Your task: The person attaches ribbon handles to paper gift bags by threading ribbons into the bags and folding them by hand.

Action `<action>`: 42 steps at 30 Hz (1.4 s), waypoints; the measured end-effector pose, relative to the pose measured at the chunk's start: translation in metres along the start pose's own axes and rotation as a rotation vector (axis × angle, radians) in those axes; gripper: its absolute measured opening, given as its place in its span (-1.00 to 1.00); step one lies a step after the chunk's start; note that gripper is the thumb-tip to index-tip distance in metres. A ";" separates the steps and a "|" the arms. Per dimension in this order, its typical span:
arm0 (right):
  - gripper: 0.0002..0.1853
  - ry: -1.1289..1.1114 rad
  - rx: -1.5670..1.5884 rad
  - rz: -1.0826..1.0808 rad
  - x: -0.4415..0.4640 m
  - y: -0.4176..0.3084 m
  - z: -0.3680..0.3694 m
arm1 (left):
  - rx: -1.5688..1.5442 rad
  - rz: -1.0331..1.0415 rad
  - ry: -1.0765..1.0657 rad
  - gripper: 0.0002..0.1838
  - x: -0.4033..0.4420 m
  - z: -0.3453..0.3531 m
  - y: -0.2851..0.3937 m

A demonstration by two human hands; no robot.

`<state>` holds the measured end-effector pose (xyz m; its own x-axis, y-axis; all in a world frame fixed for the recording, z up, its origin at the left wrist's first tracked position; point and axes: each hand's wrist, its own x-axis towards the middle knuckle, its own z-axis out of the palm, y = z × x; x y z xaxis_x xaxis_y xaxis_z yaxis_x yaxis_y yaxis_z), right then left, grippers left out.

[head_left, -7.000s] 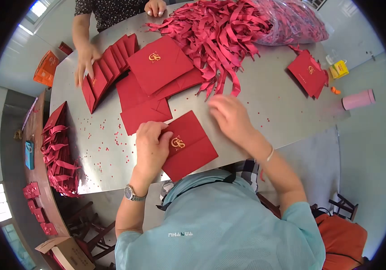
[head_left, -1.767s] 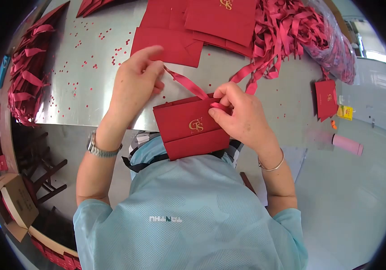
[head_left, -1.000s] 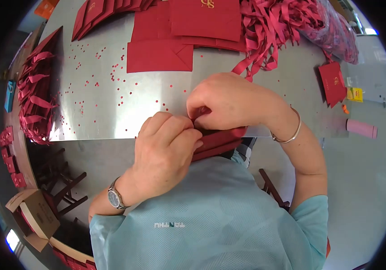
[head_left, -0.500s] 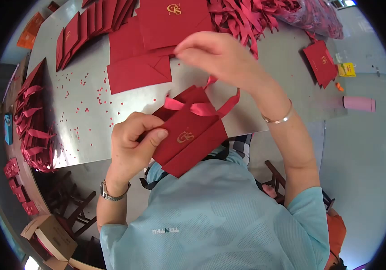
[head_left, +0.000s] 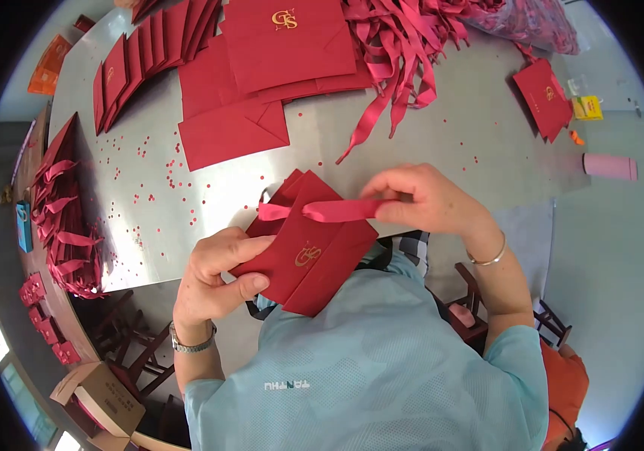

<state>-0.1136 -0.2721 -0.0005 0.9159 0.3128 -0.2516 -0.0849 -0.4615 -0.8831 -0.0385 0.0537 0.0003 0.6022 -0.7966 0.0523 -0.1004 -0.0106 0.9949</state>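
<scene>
A small red paper bag [head_left: 284,263] with a gold logo is tilted over my lap at the table's edge. My left hand [head_left: 220,278] grips its left side, thumb on the front and fingers behind. A pink-red ribbon [head_left: 341,210] passes through the bag near its top. Its right end is pinched between the thumb and fingers of my right hand [head_left: 431,199], which pulls it out taut to the right. The ribbon's other end shows at the bag's upper left.
Flat red bags [head_left: 292,49] are stacked on the metal table [head_left: 457,161], beside a heap of loose ribbons [head_left: 397,60]. Ribboned bags [head_left: 70,218] hang along the left edge. Red paper dots are scattered about. A pink tumbler [head_left: 610,166] lies at right. An open carton [head_left: 100,402] is lower left.
My right hand has come down from above the bag stack and now holds the ribbon's end, drawn straight to the right. The bag has tilted slightly; my left hand still holds it.
</scene>
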 end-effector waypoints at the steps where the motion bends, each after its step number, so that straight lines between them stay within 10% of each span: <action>1: -0.70 -0.017 -0.010 0.052 -0.006 -0.005 -0.005 | 0.050 0.000 -0.003 -0.54 -0.001 -0.002 0.004; 9: -0.68 0.184 0.322 0.110 -0.060 0.002 -0.032 | -0.054 -0.030 0.199 -0.65 -0.007 0.009 -0.009; 15: -0.41 0.101 0.924 -0.544 -0.050 0.007 -0.014 | -0.108 -0.335 0.226 -0.82 -0.011 0.004 -0.012; 25: -0.85 0.340 0.639 -0.634 0.012 -0.063 0.031 | -0.214 -0.451 0.201 -0.73 -0.027 -0.006 -0.002; 29: -0.94 0.062 0.852 -0.593 0.026 -0.075 0.042 | -0.307 -0.499 0.256 -0.69 -0.029 -0.008 -0.001; 31: -0.89 0.068 0.473 -0.249 0.023 -0.099 0.055 | -0.352 -0.518 0.278 -0.68 -0.032 -0.010 -0.004; 42: -0.88 0.178 0.027 -0.305 0.063 -0.064 0.128 | -0.497 -0.484 0.319 -0.65 -0.046 -0.012 -0.007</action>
<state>-0.1009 -0.1167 -0.0110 0.9544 0.2825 0.0965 0.1952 -0.3460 -0.9177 -0.0560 0.0978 -0.0082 0.6953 -0.5585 -0.4524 0.5558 0.0187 0.8311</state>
